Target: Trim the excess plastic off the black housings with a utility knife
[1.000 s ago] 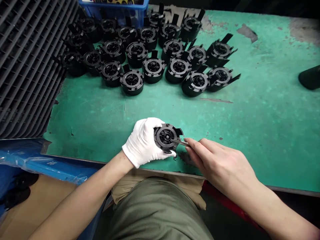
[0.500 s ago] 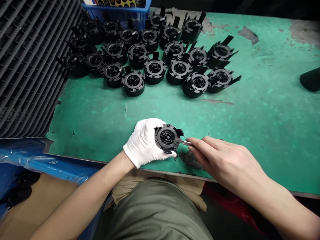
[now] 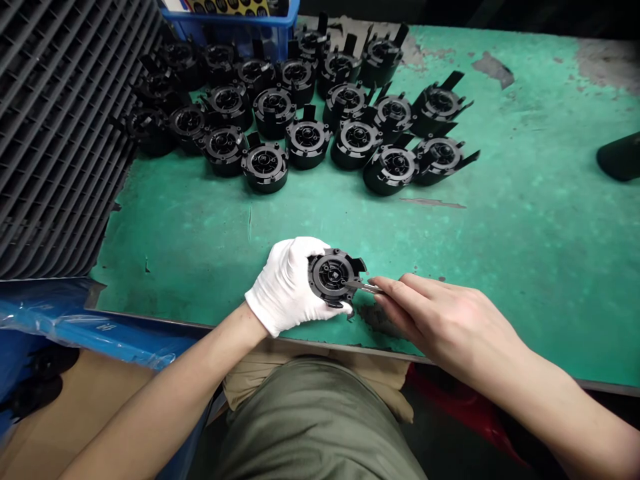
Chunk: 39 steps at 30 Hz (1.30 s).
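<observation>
In a white glove, my left hand (image 3: pixel 291 285) is wrapped around a round black plastic housing (image 3: pixel 333 275) near the front edge of the green table (image 3: pixel 525 267). The housing's ribbed face points up at me, with tabs sticking out at its right side. My bare right hand (image 3: pixel 440 313) pinches a slim metal blade tool (image 3: pixel 364 287), which looks like a scalpel or craft knife. Its tip meets the right part of the housing's face, inside the rim. The handle is mostly hidden in my fingers.
Several similar black housings (image 3: pixel 307 137) stand in rows at the back left. Behind them is a blue bin (image 3: pixel 240 30). Black slatted racks (image 3: pixel 60 133) rise at the left. A dark cylinder (image 3: pixel 620 158) lies at the far right, and a plastic-lined blue crate (image 3: pixel 105 333) sits below left.
The blade tool has shifted very slightly left and down on the housing's face. Both hands keep their grip, and the view has moved a little.
</observation>
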Motion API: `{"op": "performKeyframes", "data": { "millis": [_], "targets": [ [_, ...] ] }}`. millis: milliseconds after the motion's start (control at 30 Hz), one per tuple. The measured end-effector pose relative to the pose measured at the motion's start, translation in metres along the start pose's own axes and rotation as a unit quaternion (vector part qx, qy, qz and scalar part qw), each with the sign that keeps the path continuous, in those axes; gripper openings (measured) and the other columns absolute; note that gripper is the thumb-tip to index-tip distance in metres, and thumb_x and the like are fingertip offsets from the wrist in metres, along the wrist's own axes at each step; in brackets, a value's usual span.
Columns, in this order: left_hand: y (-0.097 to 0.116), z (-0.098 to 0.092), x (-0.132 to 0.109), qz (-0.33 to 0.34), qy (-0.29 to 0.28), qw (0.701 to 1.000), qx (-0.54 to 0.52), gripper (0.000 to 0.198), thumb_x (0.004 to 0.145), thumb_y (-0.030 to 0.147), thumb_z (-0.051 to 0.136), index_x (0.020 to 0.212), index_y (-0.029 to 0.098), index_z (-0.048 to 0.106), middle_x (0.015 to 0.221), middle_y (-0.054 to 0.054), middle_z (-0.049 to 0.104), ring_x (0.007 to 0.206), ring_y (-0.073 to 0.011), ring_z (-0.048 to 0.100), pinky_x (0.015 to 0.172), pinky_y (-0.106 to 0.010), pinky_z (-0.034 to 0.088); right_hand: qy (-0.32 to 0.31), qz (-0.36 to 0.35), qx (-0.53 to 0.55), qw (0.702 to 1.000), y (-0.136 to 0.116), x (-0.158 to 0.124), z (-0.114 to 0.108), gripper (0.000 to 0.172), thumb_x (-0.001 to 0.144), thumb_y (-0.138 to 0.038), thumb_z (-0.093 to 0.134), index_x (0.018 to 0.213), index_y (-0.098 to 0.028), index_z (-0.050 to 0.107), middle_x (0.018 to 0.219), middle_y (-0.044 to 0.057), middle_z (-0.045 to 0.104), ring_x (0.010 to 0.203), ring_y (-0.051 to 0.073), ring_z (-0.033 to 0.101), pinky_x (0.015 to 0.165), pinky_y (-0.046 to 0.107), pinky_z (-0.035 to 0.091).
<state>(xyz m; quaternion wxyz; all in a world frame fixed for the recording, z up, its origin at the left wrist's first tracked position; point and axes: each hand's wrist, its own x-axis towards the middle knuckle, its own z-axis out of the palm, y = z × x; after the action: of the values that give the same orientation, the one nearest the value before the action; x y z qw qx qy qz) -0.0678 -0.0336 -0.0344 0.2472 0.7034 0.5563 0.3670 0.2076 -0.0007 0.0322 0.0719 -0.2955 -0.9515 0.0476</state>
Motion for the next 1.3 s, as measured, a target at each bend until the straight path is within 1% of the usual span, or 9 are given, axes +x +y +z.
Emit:
{"op": "performKeyframes", "data": {
  "millis": [100,167,367,600,700,833,1067,1167,1300],
  "targets": [
    [0.002,-0.001,0.001,-0.005,-0.003,1.000,-0.006,0.089,0.060,0.081,0.097,0.120,0.022,0.070,0.115,-0.012,0.080,0.106,-0.0366,0.082,0.097,-0.052,0.066,-0.015,0.013,0.035,0.999,0.001,0.000,0.004,0.027,0.118,-0.033,0.052,0.120,-0.017,0.073,0.085,0.002,0.072,0.067,0.013,0.067,0.059,0.028,0.042],
    [0.003,-0.001,0.002,-0.006,-0.003,1.000,-0.006,0.087,0.059,0.080,0.097,0.119,0.022,0.071,0.114,-0.012,0.081,0.106,-0.0371,0.082,0.097,-0.052,0.066,-0.009,0.019,0.029,0.999,0.001,0.000,0.006,0.027,0.118,-0.033,0.051,0.122,-0.016,0.073,0.085,0.002,0.071,0.067,0.013,0.067,0.059,0.028,0.042],
    [0.005,-0.002,0.003,-0.010,-0.006,1.000,-0.002,0.086,0.057,0.079,0.099,0.117,0.023,0.073,0.113,-0.012,0.081,0.106,-0.0374,0.082,0.095,-0.052,0.067,0.015,0.005,-0.033,0.999,0.001,0.003,0.003,0.027,0.117,-0.032,0.053,0.117,-0.016,0.076,0.075,-0.001,0.063,0.059,0.013,0.058,0.055,0.032,0.036],
    [0.002,-0.001,0.002,0.002,0.002,1.000,0.001,0.089,0.059,0.081,0.097,0.119,0.021,0.071,0.114,-0.013,0.081,0.104,-0.0368,0.083,0.094,-0.052,0.067,0.020,-0.002,-0.021,1.000,0.000,0.005,-0.001,0.025,0.116,-0.029,0.053,0.117,-0.016,0.075,0.077,0.000,0.065,0.061,0.013,0.058,0.057,0.031,0.035],
    [0.002,0.000,0.002,0.003,0.005,1.000,-0.001,0.089,0.061,0.082,0.096,0.119,0.021,0.070,0.114,-0.013,0.081,0.104,-0.0367,0.083,0.095,-0.052,0.067,0.022,0.000,-0.030,0.999,-0.002,0.006,-0.001,0.027,0.117,-0.030,0.052,0.113,-0.016,0.074,0.075,0.000,0.063,0.060,0.013,0.056,0.056,0.033,0.031],
    [0.002,0.000,0.003,-0.009,-0.005,1.000,-0.011,0.088,0.060,0.084,0.094,0.119,0.023,0.070,0.114,-0.013,0.081,0.105,-0.0367,0.082,0.096,-0.052,0.067,0.011,-0.003,-0.054,0.998,-0.006,0.007,-0.006,0.032,0.119,-0.030,0.045,0.110,-0.017,0.073,0.072,-0.001,0.058,0.059,0.014,0.053,0.056,0.034,0.027],
    [0.002,-0.001,0.003,-0.006,-0.004,1.000,-0.017,0.088,0.061,0.081,0.096,0.121,0.022,0.069,0.114,-0.013,0.081,0.104,-0.0365,0.082,0.096,-0.053,0.066,-0.038,-0.030,-0.064,0.997,-0.008,0.007,-0.010,0.027,0.117,-0.026,0.047,0.113,-0.016,0.072,0.073,-0.001,0.055,0.057,0.015,0.050,0.057,0.036,0.026],
    [0.002,0.000,0.002,-0.016,-0.010,1.000,-0.016,0.089,0.060,0.082,0.095,0.121,0.023,0.069,0.116,-0.013,0.081,0.106,-0.0366,0.082,0.098,-0.052,0.066,-0.028,-0.033,-0.038,0.998,-0.007,0.007,-0.007,0.028,0.117,-0.028,0.048,0.109,-0.017,0.073,0.072,-0.001,0.056,0.057,0.014,0.050,0.056,0.036,0.025],
    [0.001,0.000,0.001,-0.017,-0.008,1.000,-0.016,0.090,0.059,0.084,0.094,0.121,0.024,0.071,0.117,-0.013,0.080,0.110,-0.0378,0.082,0.100,-0.053,0.066,0.004,-0.006,-0.013,1.000,-0.003,0.004,-0.005,0.025,0.117,-0.030,0.051,0.120,-0.016,0.073,0.077,0.000,0.061,0.061,0.014,0.056,0.058,0.034,0.032]
  ]
}}
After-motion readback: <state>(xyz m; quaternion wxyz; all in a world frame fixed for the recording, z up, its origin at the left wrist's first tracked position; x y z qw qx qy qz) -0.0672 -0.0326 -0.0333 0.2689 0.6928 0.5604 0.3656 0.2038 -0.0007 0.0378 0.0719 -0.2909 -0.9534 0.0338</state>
